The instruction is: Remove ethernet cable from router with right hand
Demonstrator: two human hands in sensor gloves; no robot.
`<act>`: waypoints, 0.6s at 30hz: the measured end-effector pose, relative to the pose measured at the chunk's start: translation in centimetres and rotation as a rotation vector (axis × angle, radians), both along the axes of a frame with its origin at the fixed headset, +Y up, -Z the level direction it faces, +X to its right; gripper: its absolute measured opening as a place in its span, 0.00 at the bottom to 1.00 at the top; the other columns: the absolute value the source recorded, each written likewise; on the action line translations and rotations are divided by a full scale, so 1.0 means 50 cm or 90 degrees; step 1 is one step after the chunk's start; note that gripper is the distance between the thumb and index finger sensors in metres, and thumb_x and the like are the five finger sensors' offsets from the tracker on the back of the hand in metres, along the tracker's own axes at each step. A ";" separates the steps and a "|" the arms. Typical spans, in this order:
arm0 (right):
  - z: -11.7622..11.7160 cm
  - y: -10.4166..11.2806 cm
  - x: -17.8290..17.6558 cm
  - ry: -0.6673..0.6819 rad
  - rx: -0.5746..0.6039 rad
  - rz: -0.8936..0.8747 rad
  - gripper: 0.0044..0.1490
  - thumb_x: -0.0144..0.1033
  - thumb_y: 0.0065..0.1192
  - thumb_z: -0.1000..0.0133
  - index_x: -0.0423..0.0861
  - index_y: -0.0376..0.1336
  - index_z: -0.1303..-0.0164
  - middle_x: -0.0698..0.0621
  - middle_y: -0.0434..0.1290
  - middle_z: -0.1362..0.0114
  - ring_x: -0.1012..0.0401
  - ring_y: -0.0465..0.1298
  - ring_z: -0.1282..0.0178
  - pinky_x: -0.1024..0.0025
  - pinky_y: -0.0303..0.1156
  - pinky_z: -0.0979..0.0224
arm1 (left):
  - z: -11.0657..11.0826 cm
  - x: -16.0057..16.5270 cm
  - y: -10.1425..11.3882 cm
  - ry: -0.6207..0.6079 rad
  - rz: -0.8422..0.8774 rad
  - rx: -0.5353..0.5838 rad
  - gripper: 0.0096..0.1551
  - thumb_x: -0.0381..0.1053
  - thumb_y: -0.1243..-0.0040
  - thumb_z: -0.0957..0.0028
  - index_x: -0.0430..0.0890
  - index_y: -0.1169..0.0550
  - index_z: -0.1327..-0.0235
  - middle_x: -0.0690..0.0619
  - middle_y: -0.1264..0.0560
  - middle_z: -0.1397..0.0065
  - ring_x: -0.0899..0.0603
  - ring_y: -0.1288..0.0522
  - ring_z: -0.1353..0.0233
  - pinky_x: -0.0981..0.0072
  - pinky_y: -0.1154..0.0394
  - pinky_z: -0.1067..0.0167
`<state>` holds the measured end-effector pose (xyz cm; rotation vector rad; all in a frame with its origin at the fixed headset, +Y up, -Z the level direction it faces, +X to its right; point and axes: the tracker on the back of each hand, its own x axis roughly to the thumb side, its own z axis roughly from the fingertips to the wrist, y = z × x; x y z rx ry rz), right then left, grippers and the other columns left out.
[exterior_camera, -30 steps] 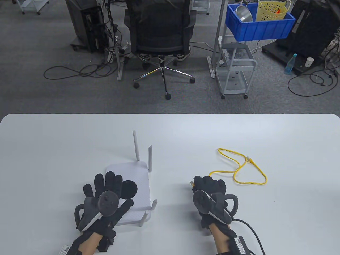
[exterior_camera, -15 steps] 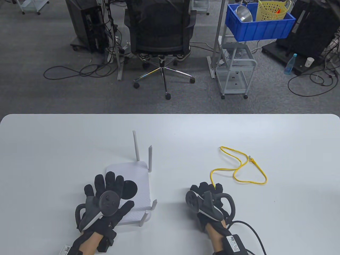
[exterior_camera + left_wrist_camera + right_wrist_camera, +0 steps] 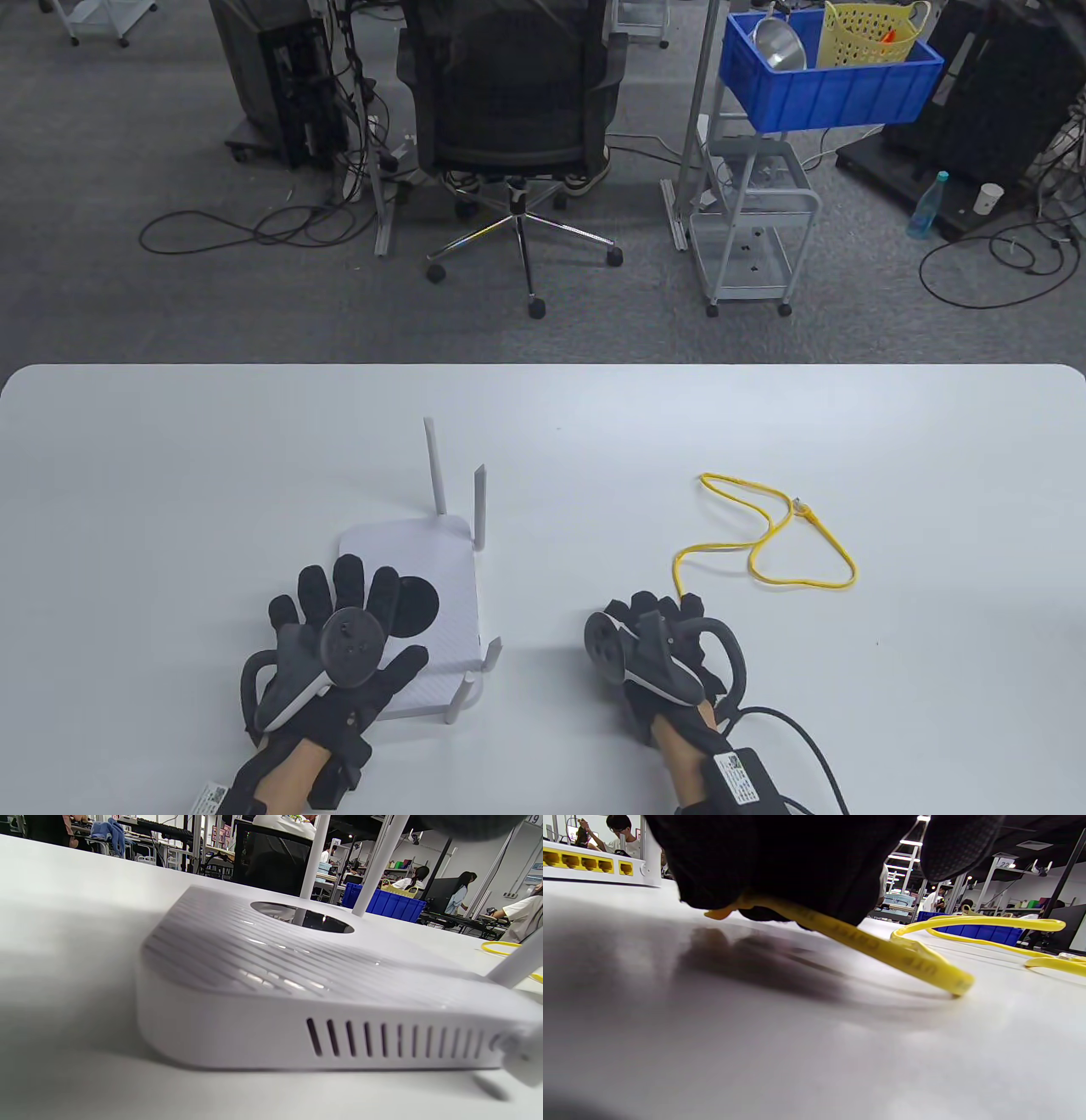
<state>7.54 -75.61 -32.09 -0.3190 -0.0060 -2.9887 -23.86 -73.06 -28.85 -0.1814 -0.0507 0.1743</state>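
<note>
Step in hand: the unplugging was judged done, since the ethernet cable [image 3: 764, 543] was seen apart from the router [image 3: 433, 560] with the yellow ports [image 3: 585, 860] standing empty in the right wrist view; only setting the plug end down was judged to be left.
Right hand: the right hand [image 3: 662, 654] was found low over the table [image 3: 170, 475], to the right of the router and well apart from it; its fingers [image 3: 797, 861] were curled closed around the cable's near end, with the plug tip [image 3: 717, 913] poking out beneath them.
Left hand: the left hand [image 3: 339, 645] was laid flat, fingers spread, on the router's near left part, pressing it down; nothing was gripped.
Next move: a release of the fingers was judged to be called for, so that the plug end is laid on the table; the left hand could then be lifted off.
Cable: the loose yellow loops were spread on the table beyond the right hand, farther right of the router; the free plug [image 3: 802, 509] was lying at the far side.
</note>
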 end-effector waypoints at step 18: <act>0.010 0.045 0.007 -0.005 0.011 -0.069 0.45 0.54 0.54 0.40 0.41 0.54 0.18 0.33 0.57 0.17 0.38 0.63 0.20 0.24 0.46 0.24 | -0.001 0.000 -0.003 0.005 -0.008 -0.008 0.49 0.75 0.54 0.52 0.64 0.58 0.24 0.42 0.70 0.15 0.25 0.74 0.23 0.29 0.75 0.37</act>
